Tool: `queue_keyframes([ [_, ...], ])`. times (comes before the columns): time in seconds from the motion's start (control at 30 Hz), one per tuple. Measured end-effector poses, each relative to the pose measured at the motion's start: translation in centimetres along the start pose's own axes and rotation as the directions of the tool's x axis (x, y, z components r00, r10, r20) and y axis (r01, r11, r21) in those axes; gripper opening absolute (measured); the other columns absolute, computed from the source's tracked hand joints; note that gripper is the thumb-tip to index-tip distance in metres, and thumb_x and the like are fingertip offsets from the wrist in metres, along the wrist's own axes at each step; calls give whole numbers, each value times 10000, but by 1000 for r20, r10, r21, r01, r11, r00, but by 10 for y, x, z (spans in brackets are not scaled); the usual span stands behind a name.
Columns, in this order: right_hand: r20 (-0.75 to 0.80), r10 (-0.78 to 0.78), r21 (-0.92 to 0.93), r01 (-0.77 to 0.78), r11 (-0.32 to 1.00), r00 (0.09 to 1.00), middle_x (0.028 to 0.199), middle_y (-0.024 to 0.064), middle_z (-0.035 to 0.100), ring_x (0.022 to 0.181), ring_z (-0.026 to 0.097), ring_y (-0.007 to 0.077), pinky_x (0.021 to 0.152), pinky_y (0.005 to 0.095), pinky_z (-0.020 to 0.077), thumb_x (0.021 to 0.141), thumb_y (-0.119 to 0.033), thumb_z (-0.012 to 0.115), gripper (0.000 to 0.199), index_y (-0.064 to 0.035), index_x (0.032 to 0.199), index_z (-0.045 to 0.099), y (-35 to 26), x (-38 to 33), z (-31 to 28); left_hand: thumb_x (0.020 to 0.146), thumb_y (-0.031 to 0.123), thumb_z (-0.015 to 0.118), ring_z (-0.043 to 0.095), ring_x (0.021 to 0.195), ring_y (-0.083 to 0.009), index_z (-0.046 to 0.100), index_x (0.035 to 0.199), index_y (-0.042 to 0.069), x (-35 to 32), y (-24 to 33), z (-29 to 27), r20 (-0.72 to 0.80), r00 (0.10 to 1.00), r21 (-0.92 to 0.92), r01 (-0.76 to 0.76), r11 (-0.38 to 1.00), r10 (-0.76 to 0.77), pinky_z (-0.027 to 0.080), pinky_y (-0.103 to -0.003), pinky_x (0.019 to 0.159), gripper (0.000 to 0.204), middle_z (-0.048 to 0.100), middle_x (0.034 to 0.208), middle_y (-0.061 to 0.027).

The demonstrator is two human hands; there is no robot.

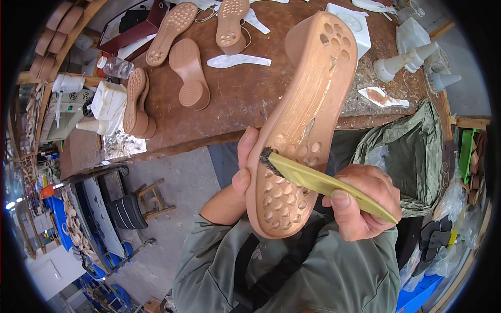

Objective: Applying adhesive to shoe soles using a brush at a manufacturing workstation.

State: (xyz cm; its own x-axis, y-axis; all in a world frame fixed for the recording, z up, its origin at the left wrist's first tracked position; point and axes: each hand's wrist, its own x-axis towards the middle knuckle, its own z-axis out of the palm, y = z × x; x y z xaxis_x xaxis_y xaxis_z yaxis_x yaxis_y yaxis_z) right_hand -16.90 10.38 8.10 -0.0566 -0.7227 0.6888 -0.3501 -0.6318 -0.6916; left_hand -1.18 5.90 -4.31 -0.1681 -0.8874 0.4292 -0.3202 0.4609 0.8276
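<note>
A tan heeled shoe sole (305,112) is held up close, its hollowed, dimpled face toward me and its heel end at the top. My left hand (246,164) grips it by the left edge, with most fingers hidden behind it. In my right hand (362,201) is a brush with a flat yellow-green handle (323,182), pinched between thumb and fingers. Its dark bristles (270,160) touch the sole near the left rim, beside the round dimples. A wet-looking shine runs along the sole's middle.
Several similar soles, one of them a heeled sole (189,73), lie on the brown table (229,112). White paper-like cutouts (239,61), white nozzle bottles (404,60) and a clear plastic bottle (116,67) are there too. A crumpled green bag (407,151) hangs at the right; a wooden stool (154,198) stands left.
</note>
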Motion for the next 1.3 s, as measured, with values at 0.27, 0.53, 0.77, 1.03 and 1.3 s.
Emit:
queue_keyframes([
  [0.27, 68, -135, 16, 134, 991, 989, 678, 163, 632, 501, 613, 213, 396, 283, 499, 707, 39, 684, 180, 135, 842, 613, -5, -3, -1, 679, 565, 674, 321, 1296, -348, 143, 1441, 106, -5, 2, -4, -33, 995, -123, 85, 989, -90, 271, -457, 1087, 1036, 268, 1435, -166],
  [0.53, -86, 301, -57, -306, 950, 950, 745, 173, 650, 592, 630, 212, 517, 292, 514, 777, 52, 647, 127, 76, 902, 641, 35, 16, -31, 677, 552, 680, 333, 1292, -340, 171, 1441, 105, 6, -8, -2, -20, 991, -277, 121, 953, -132, 277, -454, 1086, 1021, 294, 1431, -159],
  [0.77, 111, 209, 194, -228, 954, 972, 720, 147, 644, 565, 610, 200, 519, 277, 490, 754, 16, 685, 170, 85, 904, 644, 51, 1, -38, 676, 541, 686, 343, 1289, -333, 196, 1441, 104, 34, -18, 36, 6, 989, -427, 137, 894, -149, 281, -452, 1086, 1008, 318, 1427, -152],
  [1.03, -372, 544, -58, -604, 795, 752, 717, 29, 629, 602, 563, 86, 534, 217, 435, 861, -109, 656, 155, 22, 943, 658, 167, -15, -79, 599, 375, 818, 324, 1285, -329, 171, 1384, -25, 89, -29, 26, 346, 912, 404, -359, 842, 222, 219, -417, 1088, 1093, 266, 1403, -212],
  [1.3, -290, 493, -357, -570, 740, 821, 778, 99, 663, 653, 621, 171, 601, 267, 477, 840, -116, 662, 145, -1, 928, 675, 188, -11, -73, 600, 281, 843, 338, 1288, -338, 55, 1388, 29, 78, -45, 31, 175, 971, 75, -181, 981, 165, 302, -444, 1059, 1142, 229, 1403, -249],
])
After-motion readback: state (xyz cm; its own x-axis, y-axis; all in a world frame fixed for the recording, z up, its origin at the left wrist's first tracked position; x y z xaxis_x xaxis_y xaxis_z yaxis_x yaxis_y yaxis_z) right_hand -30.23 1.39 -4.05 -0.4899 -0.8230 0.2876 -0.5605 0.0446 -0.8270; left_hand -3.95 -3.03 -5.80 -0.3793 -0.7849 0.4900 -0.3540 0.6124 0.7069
